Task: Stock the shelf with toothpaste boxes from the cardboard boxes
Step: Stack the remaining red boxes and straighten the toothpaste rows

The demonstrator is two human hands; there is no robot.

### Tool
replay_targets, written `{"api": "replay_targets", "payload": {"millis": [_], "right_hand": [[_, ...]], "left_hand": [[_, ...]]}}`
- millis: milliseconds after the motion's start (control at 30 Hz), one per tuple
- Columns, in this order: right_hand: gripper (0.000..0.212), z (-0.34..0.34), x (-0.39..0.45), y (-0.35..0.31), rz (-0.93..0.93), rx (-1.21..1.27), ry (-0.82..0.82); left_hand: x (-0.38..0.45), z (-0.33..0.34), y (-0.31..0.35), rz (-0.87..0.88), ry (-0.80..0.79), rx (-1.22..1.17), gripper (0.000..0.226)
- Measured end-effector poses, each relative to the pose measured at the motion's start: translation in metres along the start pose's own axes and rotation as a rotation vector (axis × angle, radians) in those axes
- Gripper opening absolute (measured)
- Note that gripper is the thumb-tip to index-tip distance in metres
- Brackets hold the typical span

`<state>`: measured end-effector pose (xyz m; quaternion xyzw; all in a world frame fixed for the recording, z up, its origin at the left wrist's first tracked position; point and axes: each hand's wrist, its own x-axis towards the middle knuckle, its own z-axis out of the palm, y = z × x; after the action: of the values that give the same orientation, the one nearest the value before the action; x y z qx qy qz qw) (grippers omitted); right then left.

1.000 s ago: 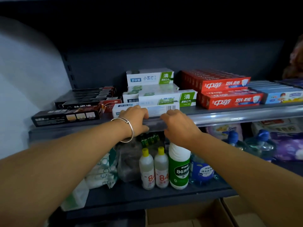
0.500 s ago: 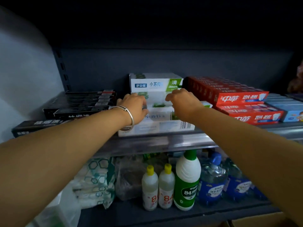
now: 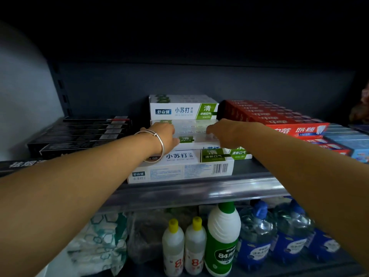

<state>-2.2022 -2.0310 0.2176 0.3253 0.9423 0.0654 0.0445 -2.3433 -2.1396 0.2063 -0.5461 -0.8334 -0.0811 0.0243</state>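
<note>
Shelf (image 3: 199, 186) bears white-green (image 3: 179, 168), red (image 3: 279, 120), black toothpaste boxes (image 3: 79, 132).

The left hand (image 3: 163, 136) and right hand (image 3: 223, 132) hide their own fingertips and part of the white-green toothpaste box (image 3: 191, 134). The blue boxes (image 3: 357, 146) run off the right edge.

On the lower shelf, two small white bottles with yellow caps (image 3: 184, 249) stand side by side, touching a taller green-and-white bottle marked 84 (image 3: 222, 240) on their right. Beside that stand blue-capped clear bottles with blue labels (image 3: 257, 234). To the left lie a dark plastic bag (image 3: 145, 238) and packets with a teal hexagon print (image 3: 101, 240). A pale wall (image 3: 22, 100) rises at far left.
</note>
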Motion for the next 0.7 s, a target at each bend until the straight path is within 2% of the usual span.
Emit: {"api": "replay_targets", "payload": {"millis": [267,467,700], "right_hand": [[0.052,0.003,-0.006,0.004,-0.047,-0.083,0.075],[0.059,0.0,-0.008,0.011,-0.082,-0.114,0.071],[0.051,-0.003,-0.006,0.003,-0.125,-0.109,0.107]], "left_hand": [[-0.002,0.0,0.005,0.01,-0.038,-0.001,0.036],[-0.005,0.002,0.002,-0.017,-0.041,-0.06,0.039],[-0.006,0.001,-0.008,-0.043,-0.048,0.007,0.036]]}}
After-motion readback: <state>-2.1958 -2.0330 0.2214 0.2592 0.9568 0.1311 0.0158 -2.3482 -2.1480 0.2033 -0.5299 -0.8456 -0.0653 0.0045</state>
